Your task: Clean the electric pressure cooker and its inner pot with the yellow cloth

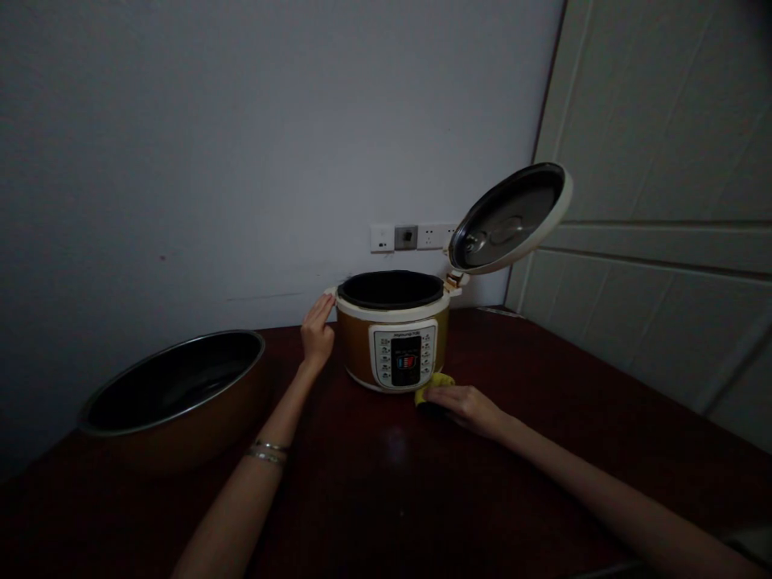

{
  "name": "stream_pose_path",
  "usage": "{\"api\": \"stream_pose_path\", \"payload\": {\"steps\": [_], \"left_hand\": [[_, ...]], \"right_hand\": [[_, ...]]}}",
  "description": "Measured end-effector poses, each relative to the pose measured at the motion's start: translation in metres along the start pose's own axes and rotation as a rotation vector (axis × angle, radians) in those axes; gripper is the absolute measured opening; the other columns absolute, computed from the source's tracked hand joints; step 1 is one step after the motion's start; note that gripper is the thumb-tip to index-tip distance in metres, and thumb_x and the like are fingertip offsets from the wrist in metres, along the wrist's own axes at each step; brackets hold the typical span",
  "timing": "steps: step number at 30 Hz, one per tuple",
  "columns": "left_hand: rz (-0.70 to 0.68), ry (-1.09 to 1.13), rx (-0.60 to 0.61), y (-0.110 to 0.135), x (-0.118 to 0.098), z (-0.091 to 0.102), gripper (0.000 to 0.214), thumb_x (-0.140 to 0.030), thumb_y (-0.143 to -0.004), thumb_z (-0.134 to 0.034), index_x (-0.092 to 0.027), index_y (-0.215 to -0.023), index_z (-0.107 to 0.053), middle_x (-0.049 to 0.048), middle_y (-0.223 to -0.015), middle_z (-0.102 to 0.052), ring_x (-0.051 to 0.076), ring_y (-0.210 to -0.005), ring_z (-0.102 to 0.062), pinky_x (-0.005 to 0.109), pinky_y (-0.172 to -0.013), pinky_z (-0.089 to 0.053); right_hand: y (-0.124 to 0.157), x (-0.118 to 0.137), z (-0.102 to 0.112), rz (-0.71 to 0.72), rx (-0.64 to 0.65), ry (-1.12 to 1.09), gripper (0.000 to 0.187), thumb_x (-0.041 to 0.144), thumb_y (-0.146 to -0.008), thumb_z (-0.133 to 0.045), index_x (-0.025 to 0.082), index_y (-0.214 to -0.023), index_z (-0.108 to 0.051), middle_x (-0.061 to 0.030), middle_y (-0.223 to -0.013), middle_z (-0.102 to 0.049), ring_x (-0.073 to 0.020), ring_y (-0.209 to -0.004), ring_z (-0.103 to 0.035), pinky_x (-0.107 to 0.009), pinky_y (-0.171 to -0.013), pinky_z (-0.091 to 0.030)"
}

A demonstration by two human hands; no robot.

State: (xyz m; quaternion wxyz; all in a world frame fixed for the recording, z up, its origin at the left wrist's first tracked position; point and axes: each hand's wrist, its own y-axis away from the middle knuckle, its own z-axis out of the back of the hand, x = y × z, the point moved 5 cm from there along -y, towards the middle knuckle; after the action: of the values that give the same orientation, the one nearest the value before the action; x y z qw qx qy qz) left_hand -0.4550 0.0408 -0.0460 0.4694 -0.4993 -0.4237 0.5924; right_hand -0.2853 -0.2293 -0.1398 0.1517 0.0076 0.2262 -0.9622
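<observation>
An electric pressure cooker, tan with a white rim and a front control panel, stands on the table near the wall. Its round lid is raised and tilted to the right on a hinge. My left hand touches the white handle on the cooker's left side, fingers stretched out against it. Down at the cooker's lower right front, my right hand is closed on a yellow cloth, pressed against the base and tabletop. Most of the cloth is hidden by my fingers.
A large tan inner pot with a dark inside sits tilted on the left of the dark red table. Wall sockets are behind the cooker. A pale panelled door borders the table on the right.
</observation>
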Motion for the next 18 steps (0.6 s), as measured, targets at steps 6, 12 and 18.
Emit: {"api": "stream_pose_path", "payload": {"steps": [6,12,18], "left_hand": [[0.019,0.024,-0.047,0.001,-0.002,-0.002,0.071,0.006,-0.061,-0.033,-0.018,-0.122,-0.059,0.004,-0.128,-0.058,0.016,-0.124,-0.048,0.039,-0.108,-0.037],[0.058,0.015,-0.066,0.0,-0.003,-0.003,0.069,0.005,-0.062,-0.033,-0.019,-0.121,-0.06,0.0021,-0.127,-0.059,0.016,-0.123,-0.049,0.038,-0.107,-0.038],[0.096,0.002,-0.066,-0.001,-0.005,-0.003,0.068,0.005,-0.063,-0.034,-0.021,-0.12,-0.06,0.0011,-0.127,-0.059,0.016,-0.122,-0.05,0.04,-0.107,-0.038]], "right_hand": [[0.014,-0.063,0.019,-0.698,-0.263,-0.142,0.028,0.006,-0.071,-0.053,0.015,-0.094,-0.066,-0.0073,-0.095,-0.069,-0.0195,-0.089,-0.065,-0.032,-0.082,-0.049],[-0.009,-0.029,0.022,-0.718,-0.268,-0.131,0.017,0.005,-0.071,-0.052,0.015,-0.081,-0.06,-0.0047,-0.085,-0.063,-0.0168,-0.078,-0.061,-0.027,-0.07,-0.047],[-0.032,0.026,0.011,-0.572,0.099,0.116,0.031,0.004,-0.074,-0.052,0.015,-0.102,-0.054,-0.0099,-0.109,-0.055,-0.0177,-0.087,-0.06,-0.027,-0.073,-0.048]]}}
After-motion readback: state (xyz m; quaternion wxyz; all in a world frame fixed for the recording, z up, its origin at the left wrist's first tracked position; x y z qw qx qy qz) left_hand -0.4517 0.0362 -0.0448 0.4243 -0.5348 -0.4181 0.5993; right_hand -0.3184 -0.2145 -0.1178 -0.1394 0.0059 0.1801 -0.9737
